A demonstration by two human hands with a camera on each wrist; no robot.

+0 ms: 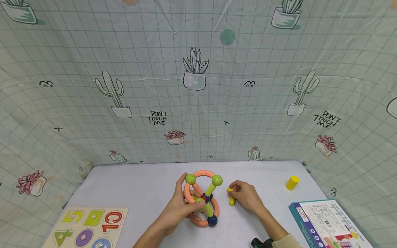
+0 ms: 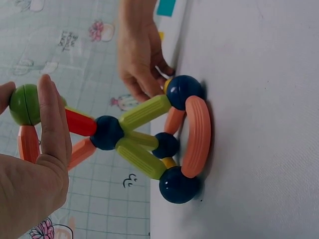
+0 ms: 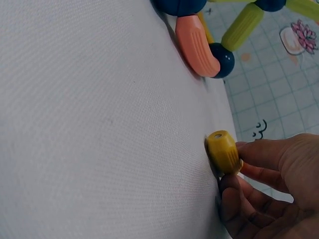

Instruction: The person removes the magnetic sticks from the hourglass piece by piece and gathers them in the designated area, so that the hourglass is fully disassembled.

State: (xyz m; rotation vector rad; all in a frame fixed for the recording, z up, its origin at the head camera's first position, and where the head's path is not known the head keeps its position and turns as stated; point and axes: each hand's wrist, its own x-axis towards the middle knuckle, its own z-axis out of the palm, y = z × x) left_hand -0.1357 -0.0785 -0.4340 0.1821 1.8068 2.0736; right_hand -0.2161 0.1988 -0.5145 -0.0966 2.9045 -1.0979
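My left hand [image 1: 177,210] holds a magnetic stick-and-ball structure [image 1: 216,180] by its side. Dark blue balls and curved orange rods form its base, which rests on the table; straight green rods rise to a central dark blue ball [image 2: 107,132]. Higher up are green balls [image 2: 24,105] and more orange rods. In the left wrist view, fingers and thumb lie on either side of a green ball. To the right of the structure, my right hand [image 1: 248,197] pinches a short yellow magnetic rod [image 3: 223,152] lying on the table. Part of that rod is hidden behind the fingers.
A yellow cylinder [image 1: 292,183] stands at the back right of the white table [image 1: 139,186]. A printed box [image 1: 328,220] lies at the front right, and a number puzzle board [image 1: 121,220] at the front left. Behind hangs a cactus-print cloth [image 1: 198,103].
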